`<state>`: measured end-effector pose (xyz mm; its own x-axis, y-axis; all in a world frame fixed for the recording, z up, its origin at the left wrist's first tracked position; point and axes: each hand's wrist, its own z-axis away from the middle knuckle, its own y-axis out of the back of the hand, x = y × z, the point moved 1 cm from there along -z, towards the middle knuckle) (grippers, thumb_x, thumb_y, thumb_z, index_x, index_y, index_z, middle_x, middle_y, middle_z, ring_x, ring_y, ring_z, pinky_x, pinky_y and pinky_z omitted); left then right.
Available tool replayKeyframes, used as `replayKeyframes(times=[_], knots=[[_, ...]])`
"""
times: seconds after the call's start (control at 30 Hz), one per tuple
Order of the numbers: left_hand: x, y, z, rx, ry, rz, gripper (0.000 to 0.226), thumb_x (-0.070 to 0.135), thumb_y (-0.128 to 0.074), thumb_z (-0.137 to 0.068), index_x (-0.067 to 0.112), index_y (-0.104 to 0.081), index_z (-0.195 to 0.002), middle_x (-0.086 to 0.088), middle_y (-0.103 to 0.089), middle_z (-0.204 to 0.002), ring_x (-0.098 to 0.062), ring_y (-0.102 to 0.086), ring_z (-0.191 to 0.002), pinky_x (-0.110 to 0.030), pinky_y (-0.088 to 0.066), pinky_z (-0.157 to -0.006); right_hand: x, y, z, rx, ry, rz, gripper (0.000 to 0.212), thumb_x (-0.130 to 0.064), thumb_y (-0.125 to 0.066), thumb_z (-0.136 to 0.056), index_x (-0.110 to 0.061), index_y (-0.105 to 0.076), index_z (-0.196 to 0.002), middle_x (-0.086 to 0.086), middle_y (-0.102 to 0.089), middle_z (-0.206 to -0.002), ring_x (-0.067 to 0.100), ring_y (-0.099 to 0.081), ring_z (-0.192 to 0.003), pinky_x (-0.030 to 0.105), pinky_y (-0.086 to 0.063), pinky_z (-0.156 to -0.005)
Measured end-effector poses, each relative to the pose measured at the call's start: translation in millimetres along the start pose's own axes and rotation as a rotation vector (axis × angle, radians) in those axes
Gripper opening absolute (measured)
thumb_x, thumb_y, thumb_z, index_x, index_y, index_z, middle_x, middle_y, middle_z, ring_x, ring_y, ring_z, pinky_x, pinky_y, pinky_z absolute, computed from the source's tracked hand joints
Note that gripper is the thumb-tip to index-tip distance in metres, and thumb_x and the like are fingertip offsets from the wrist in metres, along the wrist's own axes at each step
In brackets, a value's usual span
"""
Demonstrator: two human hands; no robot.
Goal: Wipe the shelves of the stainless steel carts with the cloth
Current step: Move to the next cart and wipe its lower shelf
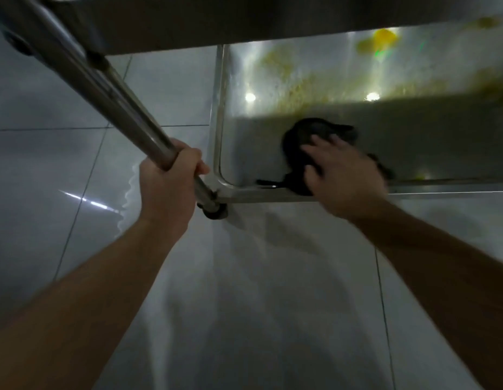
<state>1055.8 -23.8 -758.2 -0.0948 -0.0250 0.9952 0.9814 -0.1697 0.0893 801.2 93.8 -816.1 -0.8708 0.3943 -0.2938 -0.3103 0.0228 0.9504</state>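
Observation:
A stainless steel cart's bottom shelf (272,80) fills the upper right; yellow-green smears and blobs cover its far part. A dark cloth (303,136) lies bunched on the shelf near the front left corner. My right hand (345,175) lies flat on the cloth with fingers spread and fairly straight, pressing it against the shelf; the hand is motion-blurred. My left hand (168,178) grips the cart's round steel corner post (104,88) just above the shelf corner.
An upper shelf (244,18) overhangs the top of the view. A black caster wheel (215,213) sits under the cart's near corner. Glossy pale floor tiles (244,305) spread below and to the left. The shelf has a raised rim (219,108).

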Motion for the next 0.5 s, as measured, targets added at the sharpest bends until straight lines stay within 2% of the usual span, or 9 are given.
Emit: replayKeyframes(times=[0.13,0.23,0.33,0.5], knots=[[-1,-6,-2,0.016,-0.011,0.005,0.017,0.024,-0.063,-0.07,0.032,-0.06,-0.055,0.009,-0.052,-0.056,-0.018,-0.053,-0.062,-0.039,-0.047,-0.071,146,46,25,0.033,-0.368,0.075,0.059,-0.043,-0.044,-0.104,-0.019,-0.044,-0.158,0.01,-0.037,-0.167,0.041,-0.034,-0.152,0.06,-0.031,-0.122],[-1,-10,-1,0.067,-0.03,0.018,0.017,0.023,-0.061,-0.069,0.031,-0.058,-0.054,0.008,-0.051,-0.054,-0.015,-0.051,-0.058,-0.034,-0.046,-0.064,190,62,19,0.019,-0.65,-0.016,0.06,-0.034,-0.037,-0.101,-0.005,-0.042,-0.154,0.026,-0.039,-0.159,0.052,-0.037,-0.143,0.068,-0.032,-0.117],[-1,-12,-2,0.082,-0.031,0.049,0.016,0.023,-0.061,-0.068,0.03,-0.057,-0.054,0.006,-0.049,-0.053,-0.014,-0.049,-0.055,-0.03,-0.046,-0.062,159,52,-2,0.063,-0.723,-0.037,0.067,-0.038,-0.03,-0.1,-0.008,-0.031,-0.16,0.02,-0.028,-0.168,0.048,-0.026,-0.152,0.064,-0.025,-0.122],[-1,-13,-6,0.117,-0.043,0.057,0.024,0.013,-0.058,-0.071,0.028,-0.054,-0.053,0.003,-0.048,-0.051,-0.014,-0.049,-0.053,-0.024,-0.047,-0.056,18,18,-57,0.046,-0.395,-0.002,0.063,-0.039,-0.036,-0.101,-0.016,-0.036,-0.16,0.008,-0.032,-0.169,0.038,-0.027,-0.154,0.056,-0.034,-0.119]])
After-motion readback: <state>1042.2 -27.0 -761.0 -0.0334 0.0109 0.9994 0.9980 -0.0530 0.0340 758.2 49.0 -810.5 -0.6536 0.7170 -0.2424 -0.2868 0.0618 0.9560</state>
